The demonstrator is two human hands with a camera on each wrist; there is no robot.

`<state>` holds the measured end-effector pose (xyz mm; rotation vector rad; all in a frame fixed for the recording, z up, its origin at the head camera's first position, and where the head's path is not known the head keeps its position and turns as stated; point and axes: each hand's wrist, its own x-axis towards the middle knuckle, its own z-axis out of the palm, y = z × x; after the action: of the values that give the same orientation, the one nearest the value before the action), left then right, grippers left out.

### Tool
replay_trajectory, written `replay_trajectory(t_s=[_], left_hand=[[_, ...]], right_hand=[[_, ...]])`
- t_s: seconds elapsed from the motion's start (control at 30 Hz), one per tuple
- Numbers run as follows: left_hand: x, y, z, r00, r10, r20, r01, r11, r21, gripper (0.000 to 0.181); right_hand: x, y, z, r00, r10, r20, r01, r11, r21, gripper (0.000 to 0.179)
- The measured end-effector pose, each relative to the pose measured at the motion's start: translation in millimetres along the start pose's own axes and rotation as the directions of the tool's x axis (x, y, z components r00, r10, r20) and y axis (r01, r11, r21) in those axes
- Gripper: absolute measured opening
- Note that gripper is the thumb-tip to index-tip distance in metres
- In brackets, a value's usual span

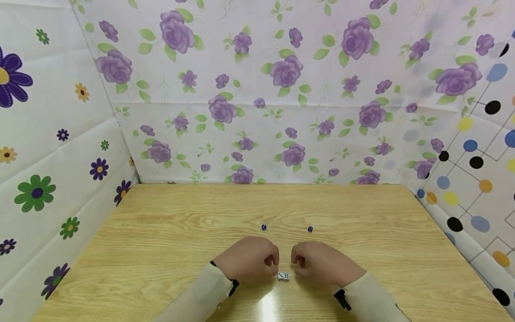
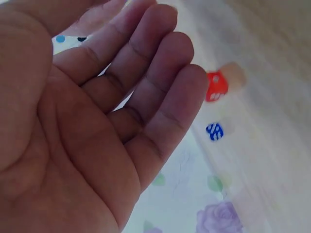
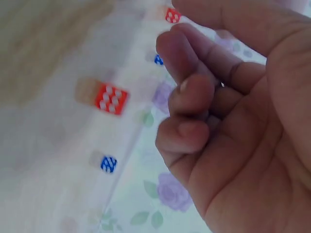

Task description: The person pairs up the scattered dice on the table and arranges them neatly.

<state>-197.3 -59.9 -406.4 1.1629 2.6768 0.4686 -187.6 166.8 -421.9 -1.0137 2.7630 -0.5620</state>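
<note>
Two white dice (image 1: 283, 276) sit side by side on the table between the hands. My left hand (image 1: 250, 259) is close to the left die, its fingers loosely bent; whether they touch it I cannot tell. A small gap separates my right hand (image 1: 323, 263) from the right die, and its fingers are bent more. Both palms hold nothing in the wrist views. Beyond the left fingertips lie a red die (image 2: 216, 86) and a blue die (image 2: 214, 131). Another red die (image 3: 112, 98) and blue die (image 3: 109, 164) lie past the right hand. The head view shows no red dice.
Farther back on the wooden table (image 1: 181, 214) lie a left blue die (image 1: 263, 227) and a right blue die (image 1: 310, 229). A floral cloth wall (image 1: 257, 147) borders the back edge, with patterned cloth along both sides.
</note>
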Motion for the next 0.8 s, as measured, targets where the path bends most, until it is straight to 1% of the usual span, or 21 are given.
replay_trajectory(t_s=[0.1,0.2,0.33,0.47,0.6,0.8], left_hand=[[-0.9,-3.5,-7.1,0.999,-0.022,-0.025,0.023,0.999,0.026,0.005],[-1.9,-7.7,-11.9,0.997,-0.056,-0.056,0.058,0.998,0.026,0.008],[-3.1,-13.1,-14.4,0.991,-0.076,-0.108,0.080,0.996,0.032,0.013],[-4.5,-15.8,-15.2,0.987,-0.080,-0.143,0.089,0.994,0.060,0.017],[-5.7,-17.7,-14.4,0.983,-0.090,-0.158,0.101,0.993,0.060,0.019],[-5.9,-19.6,-13.5,0.985,-0.103,-0.141,0.113,0.991,0.066,0.020]], right_hand=[[-1.8,3.0,-6.4,0.997,0.043,-0.066,-0.046,0.998,-0.043,0.007],[-2.4,4.1,-11.1,0.989,0.085,-0.122,-0.095,0.993,-0.077,0.010],[-2.8,5.5,-13.1,0.979,0.108,-0.172,-0.127,0.987,-0.102,0.015],[-3.8,6.9,-12.2,0.974,0.116,-0.194,-0.142,0.982,-0.124,0.020],[-4.0,6.1,-11.6,0.971,0.133,-0.201,-0.162,0.977,-0.139,0.024],[-3.6,5.2,-10.9,0.971,0.132,-0.200,-0.163,0.975,-0.149,0.025]])
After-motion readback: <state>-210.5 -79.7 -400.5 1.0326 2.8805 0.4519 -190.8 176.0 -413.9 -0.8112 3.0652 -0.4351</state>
